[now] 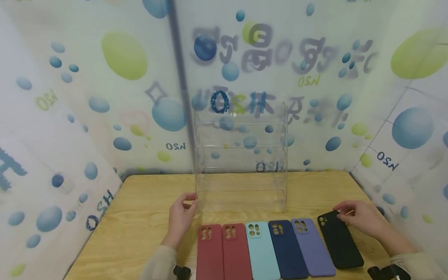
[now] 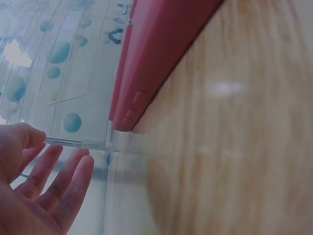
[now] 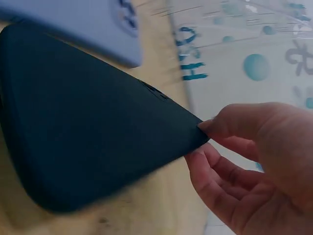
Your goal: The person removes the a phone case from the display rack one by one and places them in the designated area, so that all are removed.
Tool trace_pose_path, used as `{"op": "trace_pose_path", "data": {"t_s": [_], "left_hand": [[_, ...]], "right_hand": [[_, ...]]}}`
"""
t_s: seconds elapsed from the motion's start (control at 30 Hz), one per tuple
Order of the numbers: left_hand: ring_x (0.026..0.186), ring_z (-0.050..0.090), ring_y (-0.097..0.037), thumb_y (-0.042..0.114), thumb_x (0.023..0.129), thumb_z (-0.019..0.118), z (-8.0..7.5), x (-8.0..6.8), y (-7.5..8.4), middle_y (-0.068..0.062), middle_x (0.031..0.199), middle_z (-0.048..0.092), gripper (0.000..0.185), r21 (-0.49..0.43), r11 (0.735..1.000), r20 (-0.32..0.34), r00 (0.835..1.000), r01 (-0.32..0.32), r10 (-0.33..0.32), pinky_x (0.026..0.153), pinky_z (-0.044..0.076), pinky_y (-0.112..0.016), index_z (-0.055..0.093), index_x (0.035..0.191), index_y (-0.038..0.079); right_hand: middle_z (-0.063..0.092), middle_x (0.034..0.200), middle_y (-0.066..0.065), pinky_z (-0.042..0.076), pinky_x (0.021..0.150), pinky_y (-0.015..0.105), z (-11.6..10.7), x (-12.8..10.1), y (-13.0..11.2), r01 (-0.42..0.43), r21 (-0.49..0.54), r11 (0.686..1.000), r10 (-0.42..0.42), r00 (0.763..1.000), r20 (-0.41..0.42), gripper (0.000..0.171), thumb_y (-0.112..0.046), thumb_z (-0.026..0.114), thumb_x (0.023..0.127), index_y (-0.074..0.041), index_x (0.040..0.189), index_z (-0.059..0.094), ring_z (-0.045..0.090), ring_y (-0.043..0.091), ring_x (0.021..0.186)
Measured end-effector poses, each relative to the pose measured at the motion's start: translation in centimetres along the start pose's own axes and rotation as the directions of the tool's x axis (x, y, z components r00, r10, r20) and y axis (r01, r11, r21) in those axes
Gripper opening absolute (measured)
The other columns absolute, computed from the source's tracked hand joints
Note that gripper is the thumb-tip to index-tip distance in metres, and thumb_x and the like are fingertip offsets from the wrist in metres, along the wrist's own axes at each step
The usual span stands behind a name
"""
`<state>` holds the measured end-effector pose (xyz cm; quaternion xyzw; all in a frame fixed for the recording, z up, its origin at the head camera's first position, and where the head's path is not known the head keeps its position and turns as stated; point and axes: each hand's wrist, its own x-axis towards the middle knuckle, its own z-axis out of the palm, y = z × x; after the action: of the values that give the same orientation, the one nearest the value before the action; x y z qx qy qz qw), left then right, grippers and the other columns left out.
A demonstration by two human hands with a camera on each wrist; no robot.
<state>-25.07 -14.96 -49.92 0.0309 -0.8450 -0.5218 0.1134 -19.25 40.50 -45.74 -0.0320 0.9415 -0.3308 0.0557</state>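
My left hand (image 1: 182,214) is at the lower left side of a clear, tiered acrylic display rack (image 1: 241,191). In the left wrist view its thumb and fingers pinch the rack's thin transparent edge (image 2: 73,142). My right hand (image 1: 360,217) holds the top right corner of a black phone case (image 1: 341,241) between thumb and fingers. The right wrist view shows this case tilted, its far end near the camera. Beside it lies a purple phone case (image 1: 313,249), then a navy one (image 1: 288,251), a light blue one (image 1: 263,251) and two red phone cases (image 1: 210,252).
The rack stands toward the back of the wooden table (image 1: 140,217), behind the row of cases. A white curtain (image 1: 87,136) printed with blue and green dots encloses the table at the back and both sides.
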Motion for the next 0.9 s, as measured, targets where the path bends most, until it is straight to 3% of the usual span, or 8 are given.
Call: {"op": "trace_pose_path", "data": {"t_s": [0.27, 0.47, 0.73, 0.9], "left_hand": [[0.078, 0.067, -0.016, 0.014, 0.099, 0.07, -0.5, 0.1, 0.1, -0.008, 0.113, 0.073, 0.019, 0.011, 1.0, -0.016, 1.0, -0.014, 0.014, 0.059, 0.057, -0.023, 0.073, 0.117, 0.013], [0.078, 0.067, -0.015, 0.015, 0.099, 0.07, -0.7, 0.0, 0.2, -0.008, 0.113, 0.073, 0.018, 0.015, 1.0, -0.015, 1.0, -0.016, 0.017, 0.059, 0.058, -0.023, 0.073, 0.117, 0.013], [0.078, 0.066, -0.014, 0.013, 0.099, 0.07, -0.7, 0.0, 0.3, -0.008, 0.113, 0.073, 0.019, 0.019, 1.0, -0.016, 1.0, -0.017, 0.017, 0.059, 0.058, -0.023, 0.073, 0.117, 0.012], [0.078, 0.068, -0.014, 0.013, 0.098, 0.07, -0.8, -0.1, 0.5, -0.009, 0.113, 0.074, 0.018, 0.055, 0.998, -0.015, 0.999, -0.035, 0.035, 0.057, 0.057, -0.024, 0.073, 0.116, 0.011]], "right_hand": [[0.074, 0.095, 0.008, 0.056, 0.061, 0.026, 2.0, 0.1, 0.5, 0.001, -0.018, 1.0, -0.002, 0.999, -0.055, 0.024, -0.01, 0.072, 0.094, 0.003, 0.114, 0.072, 0.066, 0.011, 0.076], [0.074, 0.092, 0.006, 0.056, 0.06, 0.026, 3.0, -0.1, 0.7, -0.018, -0.016, 1.0, 0.017, 0.999, -0.052, 0.021, -0.01, 0.075, 0.091, 0.002, 0.109, 0.072, 0.066, 0.012, 0.077], [0.063, 0.083, -0.001, 0.049, 0.058, 0.024, 3.9, 0.1, 0.1, 0.049, -0.181, 0.982, -0.072, 0.989, -0.126, 0.018, -0.006, 0.078, 0.086, -0.005, 0.103, 0.072, 0.056, 0.005, 0.069], [0.067, 0.094, 0.007, 0.045, 0.058, 0.026, 5.8, 0.1, -1.9, 0.078, -0.241, 0.967, -0.124, 0.975, -0.184, 0.023, -0.006, 0.079, 0.086, -0.006, 0.108, 0.073, 0.05, 0.008, 0.067]]}}
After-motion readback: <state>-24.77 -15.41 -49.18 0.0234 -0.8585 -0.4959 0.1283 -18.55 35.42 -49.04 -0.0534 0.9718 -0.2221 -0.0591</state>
